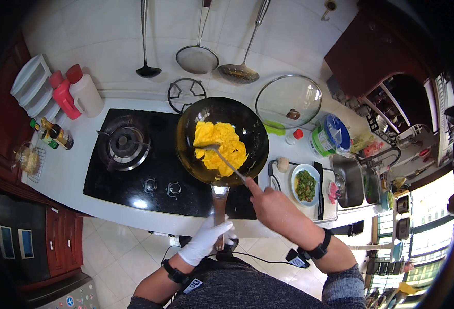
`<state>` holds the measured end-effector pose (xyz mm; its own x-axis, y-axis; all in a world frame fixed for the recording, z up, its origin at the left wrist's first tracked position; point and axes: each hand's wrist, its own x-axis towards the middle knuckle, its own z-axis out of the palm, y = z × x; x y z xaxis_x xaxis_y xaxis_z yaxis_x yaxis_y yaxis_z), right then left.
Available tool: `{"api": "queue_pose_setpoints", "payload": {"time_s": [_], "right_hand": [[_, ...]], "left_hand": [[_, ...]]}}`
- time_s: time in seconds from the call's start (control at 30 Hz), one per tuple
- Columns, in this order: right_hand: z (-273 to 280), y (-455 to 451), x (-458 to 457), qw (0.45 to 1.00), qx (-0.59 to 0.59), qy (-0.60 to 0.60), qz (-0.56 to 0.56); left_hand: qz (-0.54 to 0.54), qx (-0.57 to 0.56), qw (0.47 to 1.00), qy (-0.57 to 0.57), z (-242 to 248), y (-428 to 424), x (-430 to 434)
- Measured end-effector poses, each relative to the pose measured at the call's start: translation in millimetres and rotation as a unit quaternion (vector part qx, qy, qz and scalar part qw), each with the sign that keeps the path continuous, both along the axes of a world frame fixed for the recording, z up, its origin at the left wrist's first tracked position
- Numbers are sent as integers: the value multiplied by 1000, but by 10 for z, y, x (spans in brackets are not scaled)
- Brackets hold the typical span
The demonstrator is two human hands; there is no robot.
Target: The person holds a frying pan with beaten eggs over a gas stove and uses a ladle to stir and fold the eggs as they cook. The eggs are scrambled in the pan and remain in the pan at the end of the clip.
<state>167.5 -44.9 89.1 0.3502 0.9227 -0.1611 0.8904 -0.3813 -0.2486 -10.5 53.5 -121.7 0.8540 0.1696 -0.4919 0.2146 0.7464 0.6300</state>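
Observation:
A dark wok [254, 131] stands over the right side of the black gas hob, its wooden handle [219, 208] pointing towards me. Cooked yellow egg [227, 135] lies in the wok in a folded, uneven sheet. My left hand [207, 237], in a white glove, is closed around the handle. My bare right hand [271, 204] grips a metal spatula [228, 164], its index finger stretched along the shaft. The spatula's blade is against the left part of the egg, partly hidden by it.
A bowl of chopped green food [306, 185] sits right of the hob [134, 197], near the sink [348, 181]. A glass lid [288, 100] leans on the wall behind. An unused burner [123, 141], sauce bottles [60, 136] and jugs [88, 94] are at left; a ladle [148, 71] and strainers [198, 60] hang above.

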Motion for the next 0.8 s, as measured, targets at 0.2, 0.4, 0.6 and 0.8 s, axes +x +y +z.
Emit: {"api": "queue_pose_setpoints", "payload": {"time_s": [0.2, 0.4, 0.6, 0.8], "right_hand": [[37, -151, 128, 990, -129, -44, -44], [-150, -137, 192, 999, -26, -45, 11], [14, -391, 173, 997, -23, -31, -62], [-237, 170, 72, 994, 112, -15, 5]], "left_hand": [[5, -182, 983, -33, 24, -14, 122], [8, -210, 977, -29, -4, -33, 161], [-1, -215, 975, -57, -105, -42, 158], [4, -233, 972, -7, -17, -42, 189]]}}
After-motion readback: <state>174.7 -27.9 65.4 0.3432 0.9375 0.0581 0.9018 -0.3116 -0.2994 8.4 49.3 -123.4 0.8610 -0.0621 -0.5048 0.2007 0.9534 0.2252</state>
